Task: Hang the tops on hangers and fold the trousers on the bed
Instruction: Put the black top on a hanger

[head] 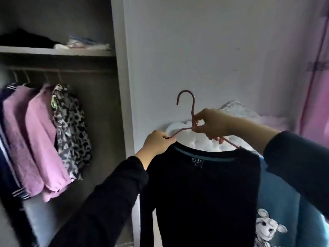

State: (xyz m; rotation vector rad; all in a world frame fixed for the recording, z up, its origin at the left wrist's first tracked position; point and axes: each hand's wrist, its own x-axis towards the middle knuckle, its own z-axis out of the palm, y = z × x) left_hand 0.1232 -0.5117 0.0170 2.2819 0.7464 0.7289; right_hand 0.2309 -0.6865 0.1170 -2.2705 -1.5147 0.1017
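**Black top going onto pink hanger**

Both hands are working in front of the pale wall (213, 50), beside the open wardrobe (117, 86). The right hand (211, 125) is gripping the pink hanger (193, 109) below its hook, fingers curled round the wire. The left hand (158, 142) is pinching the black top (199, 193) at its collar edge, against the hanger's left arm. The top is hanging straight down, its right shoulder sitting on the hanger. Purple tops (41, 139) are hanging in the wardrobe.

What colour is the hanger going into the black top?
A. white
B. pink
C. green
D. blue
B: the hanger that the right hand holds by its neck, above the black top, is pink.
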